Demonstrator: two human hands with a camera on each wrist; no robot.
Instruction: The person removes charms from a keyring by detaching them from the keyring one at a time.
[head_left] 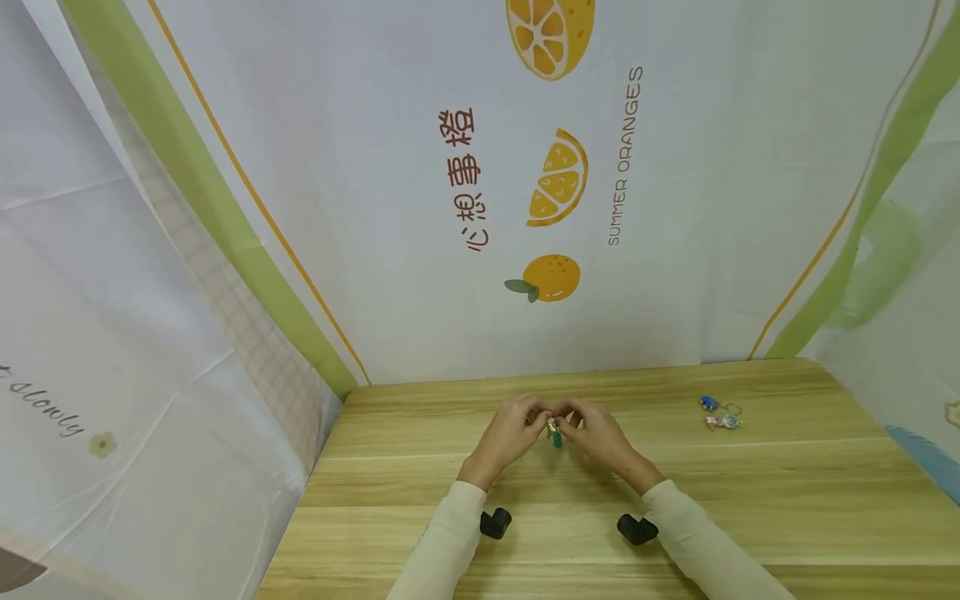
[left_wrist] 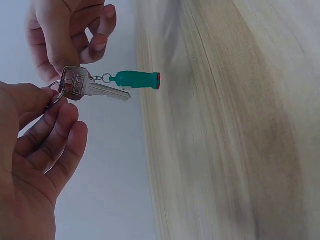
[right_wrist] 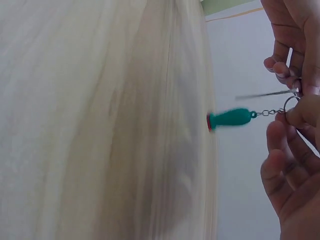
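In the head view, my left hand [head_left: 512, 432] and right hand [head_left: 597, 431] meet over the wooden table, fingertips close together. Thumb and finger of the left hand pinch a metal key ring [right_wrist: 286, 103], and the right hand pinches the same ring from the other side. A silver key [left_wrist: 107, 91] hangs from it, seen nearly edge-on in the right wrist view. Beside the key dangles a green bottle-shaped charm [left_wrist: 135, 79] with a red end, on a short chain [right_wrist: 266, 113]. Fingertips partly hide the ring.
On the table's right lie a blue charm [head_left: 708, 403] with a thin ring [head_left: 733, 408] and a pastel charm [head_left: 725, 422]. A white cloth [head_left: 390, 275] printed with oranges hangs behind the wooden table [head_left: 375, 492]. Black devices [head_left: 496, 523] sit at both wrists.
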